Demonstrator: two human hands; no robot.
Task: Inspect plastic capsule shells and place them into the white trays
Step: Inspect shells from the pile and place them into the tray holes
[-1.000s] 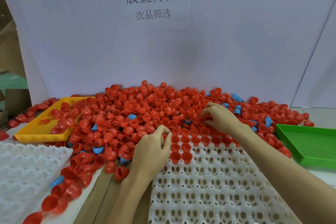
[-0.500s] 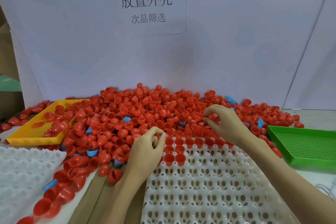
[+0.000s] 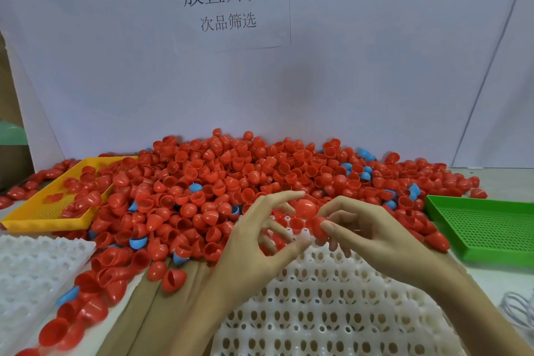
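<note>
A big heap of red capsule shells (image 3: 231, 176), with a few blue ones mixed in, covers the table's middle. In front of it lies a white tray (image 3: 318, 312) full of holes. Both hands hover above its far edge. My right hand (image 3: 372, 240) pinches a red shell (image 3: 318, 228) between thumb and fingers, and a second red shell (image 3: 304, 208) sits at its fingertips. My left hand (image 3: 254, 245) has its fingers spread and straight, with the tips reaching toward that upper shell. The hands hide most of the shells set in the tray's far rows.
A yellow perforated tray (image 3: 37, 217) with some red shells is at the left. At the right lies a green perforated tray (image 3: 491, 228). A second white tray (image 3: 31, 266) lies at the near left, brown cardboard (image 3: 161, 306) between the trays, a white cable (image 3: 520, 309) at the right edge.
Both hands have lifted off the heap and come together above the tray. My right hand brought red shells with it. My left hand's fingers uncurled and spread.
</note>
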